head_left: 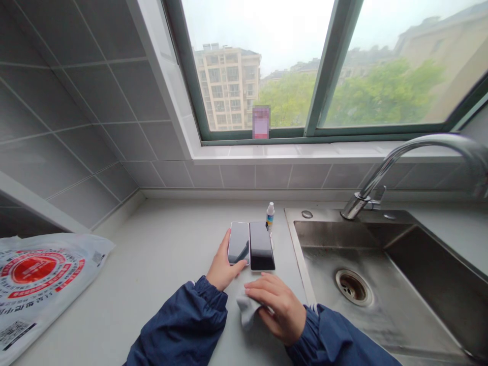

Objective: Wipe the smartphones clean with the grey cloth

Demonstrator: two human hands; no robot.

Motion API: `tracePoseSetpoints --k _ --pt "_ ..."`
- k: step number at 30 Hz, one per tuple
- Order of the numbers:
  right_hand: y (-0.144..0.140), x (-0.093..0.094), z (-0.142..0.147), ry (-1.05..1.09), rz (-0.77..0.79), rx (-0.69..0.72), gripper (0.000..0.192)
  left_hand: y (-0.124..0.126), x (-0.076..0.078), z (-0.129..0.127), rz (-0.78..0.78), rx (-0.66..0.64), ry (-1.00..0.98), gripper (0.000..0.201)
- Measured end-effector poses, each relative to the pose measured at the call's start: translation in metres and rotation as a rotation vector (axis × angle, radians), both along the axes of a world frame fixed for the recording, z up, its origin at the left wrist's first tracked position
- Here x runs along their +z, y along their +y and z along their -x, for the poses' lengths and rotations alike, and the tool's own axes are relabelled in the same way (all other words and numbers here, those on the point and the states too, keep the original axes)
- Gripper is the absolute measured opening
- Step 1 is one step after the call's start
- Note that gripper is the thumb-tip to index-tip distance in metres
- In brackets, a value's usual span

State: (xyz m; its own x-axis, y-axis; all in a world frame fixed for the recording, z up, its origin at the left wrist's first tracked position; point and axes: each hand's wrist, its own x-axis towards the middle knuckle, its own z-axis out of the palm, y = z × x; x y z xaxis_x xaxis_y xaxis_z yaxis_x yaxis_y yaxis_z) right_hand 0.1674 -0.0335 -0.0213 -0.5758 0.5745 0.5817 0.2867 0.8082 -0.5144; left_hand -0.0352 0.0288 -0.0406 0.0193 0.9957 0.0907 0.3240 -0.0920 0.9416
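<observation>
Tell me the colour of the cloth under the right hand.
Light grey cloth, under the right hand; head view.

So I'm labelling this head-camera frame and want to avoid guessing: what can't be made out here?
- Small bottle: label too small to read.
- Grey cloth: mostly covered by the right hand.
- Left phone: near corner hidden by the left hand.
- Printed bag: cut off by the left edge.
- Faucet: spout end cut off by the right edge.
- Object on the sill: blurred out.
</observation>
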Motion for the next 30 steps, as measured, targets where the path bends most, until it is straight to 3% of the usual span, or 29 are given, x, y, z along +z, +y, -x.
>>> tracePoseSetpoints --k 5,13,21,25,30 --pt "0.001 0.001 0.001 0.026 -0.01 0.008 0.056 0.004 0.003 0.011 -0.023 -0.03 0.168 0.115" --pt "0.002 -0.003 0.002 0.1 0.057 -0.027 0.052 0.004 0.006 0.014 -0.047 -0.05 0.343 0.115" --pt "0.008 0.002 -0.004 0.283 0.294 -0.317 0.03 0.001 0.009 0.01 -0.113 -0.038 0.459 0.119" --pt "0.023 -0.005 -0.013 0.298 0.379 -0.48 0.034 -0.004 0.017 0.005 -0.123 -0.027 0.508 0.119" --pt "0.036 -0.03 -0.018 0.298 0.518 -0.556 0.046 -0.009 0.022 -0.001 -0.144 -0.003 0.546 0.114"
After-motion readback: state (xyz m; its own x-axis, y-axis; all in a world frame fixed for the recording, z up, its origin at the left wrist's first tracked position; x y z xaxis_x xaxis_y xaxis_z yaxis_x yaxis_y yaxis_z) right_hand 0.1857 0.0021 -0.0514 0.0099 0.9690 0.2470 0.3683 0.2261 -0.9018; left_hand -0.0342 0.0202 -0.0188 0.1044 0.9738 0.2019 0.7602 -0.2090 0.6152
